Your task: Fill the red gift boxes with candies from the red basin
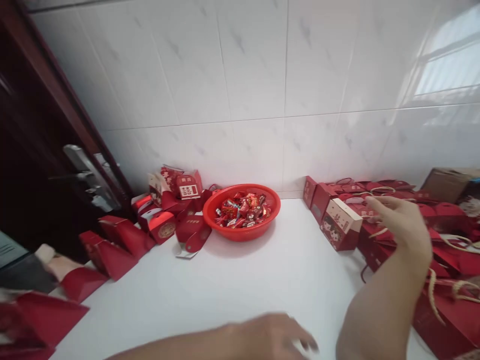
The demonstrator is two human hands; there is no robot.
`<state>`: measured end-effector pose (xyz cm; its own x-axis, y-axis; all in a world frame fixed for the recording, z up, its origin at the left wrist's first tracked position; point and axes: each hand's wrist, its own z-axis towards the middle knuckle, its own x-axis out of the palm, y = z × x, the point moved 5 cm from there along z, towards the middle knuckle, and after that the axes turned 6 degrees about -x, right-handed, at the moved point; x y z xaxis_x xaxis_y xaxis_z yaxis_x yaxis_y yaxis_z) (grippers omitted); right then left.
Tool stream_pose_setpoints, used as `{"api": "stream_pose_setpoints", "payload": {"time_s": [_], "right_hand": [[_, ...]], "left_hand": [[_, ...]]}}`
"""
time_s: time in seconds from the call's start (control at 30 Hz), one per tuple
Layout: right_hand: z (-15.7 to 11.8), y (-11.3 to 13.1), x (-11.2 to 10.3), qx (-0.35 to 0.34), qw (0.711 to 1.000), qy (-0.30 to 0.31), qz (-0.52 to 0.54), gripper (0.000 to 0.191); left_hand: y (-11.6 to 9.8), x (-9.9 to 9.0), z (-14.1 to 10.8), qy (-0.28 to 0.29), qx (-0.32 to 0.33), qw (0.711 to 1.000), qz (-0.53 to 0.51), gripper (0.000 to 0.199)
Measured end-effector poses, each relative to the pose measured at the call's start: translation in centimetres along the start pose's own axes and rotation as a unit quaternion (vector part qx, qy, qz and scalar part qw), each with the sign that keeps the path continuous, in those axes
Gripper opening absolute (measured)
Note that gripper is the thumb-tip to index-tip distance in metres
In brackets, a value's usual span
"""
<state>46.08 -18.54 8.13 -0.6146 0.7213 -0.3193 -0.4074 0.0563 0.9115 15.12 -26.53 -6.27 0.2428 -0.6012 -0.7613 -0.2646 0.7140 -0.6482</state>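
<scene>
My right hand (403, 220) is over the group of red gift boxes (453, 312) on the right, its fingers stretched toward the left and apart. It seems to hold nothing; contact with the boxes beneath cannot be made out. Nearest to its fingertips is a red and cream box (341, 225) printed with cartoon figures. Low in the middle, my left hand (277, 335) is slightly blurred above the white table (232, 285), fingers loosely bent, with a gap between them and nothing visible in it. A red plastic basket (242, 233) of wrapped candies (243, 207) stands near the wall.
Several red paper boxes (161, 225), some with open flaps, line the table's left side. One opened box (193, 232) lies beside the basket. A cardboard carton (448, 185) is at the far right. Behind are a tiled wall (255, 90) and a dark door (33, 125).
</scene>
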Motion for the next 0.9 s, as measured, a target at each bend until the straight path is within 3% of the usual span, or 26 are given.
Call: {"api": "stream_pose_setpoints", "payload": {"time_s": [0.03, 0.1, 0.2, 0.3, 0.37, 0.47, 0.53, 0.63, 0.7, 0.8, 0.9], "right_hand": [[-0.4, 0.7, -0.3, -0.011, 1.000, 0.002, 0.014, 0.019], [-1.3, 1.8, -0.9, -0.020, 0.999, 0.004, 0.037, 0.018], [-2.5, 3.0, -1.5, -0.038, 0.999, 0.011, 0.036, 0.023], [-3.2, 4.0, -1.6, -0.061, 0.998, 0.034, 0.007, 0.037], [-3.5, 4.5, -1.5, -0.072, 0.996, 0.055, -0.013, 0.048], [-3.8, 5.2, -0.9, -0.095, 0.991, 0.089, -0.039, 0.059], [-3.9, 5.5, -0.2, -0.108, 0.986, 0.121, -0.047, 0.061], [-3.9, 5.5, 0.9, -0.114, 0.977, 0.169, -0.053, 0.063], [-4.0, 5.5, 1.7, -0.135, 0.966, 0.208, -0.068, 0.064], [-4.4, 5.5, 2.8, -0.174, 0.942, 0.271, -0.099, 0.065], [-5.1, 5.9, 3.7, -0.210, 0.916, 0.316, -0.130, 0.060]], "left_hand": [[0.7, -2.2, -0.7, -0.019, -0.003, 1.000, 0.014, 0.019], [2.2, -8.1, -2.9, -0.116, -0.035, 0.985, 0.122, 0.026], [4.2, -17.8, -8.0, -0.242, -0.152, 0.932, 0.224, 0.028], [5.4, -25.1, -14.9, -0.355, -0.316, 0.835, 0.277, 0.032], [5.8, -27.3, -19.3, -0.414, -0.380, 0.774, 0.292, 0.035], [7.2, -27.0, -24.2, -0.482, -0.440, 0.714, 0.255, 0.036], [9.3, -25.2, -25.4, -0.474, -0.474, 0.715, 0.197, 0.046], [12.8, -22.1, -24.3, -0.426, -0.496, 0.745, 0.132, 0.076], [14.5, -20.8, -23.0, -0.420, -0.503, 0.746, 0.116, 0.085], [15.7, -19.8, -21.2, -0.434, -0.525, 0.725, 0.102, 0.079], [15.2, -20.2, -20.7, -0.472, -0.531, 0.694, 0.112, 0.065]]}}
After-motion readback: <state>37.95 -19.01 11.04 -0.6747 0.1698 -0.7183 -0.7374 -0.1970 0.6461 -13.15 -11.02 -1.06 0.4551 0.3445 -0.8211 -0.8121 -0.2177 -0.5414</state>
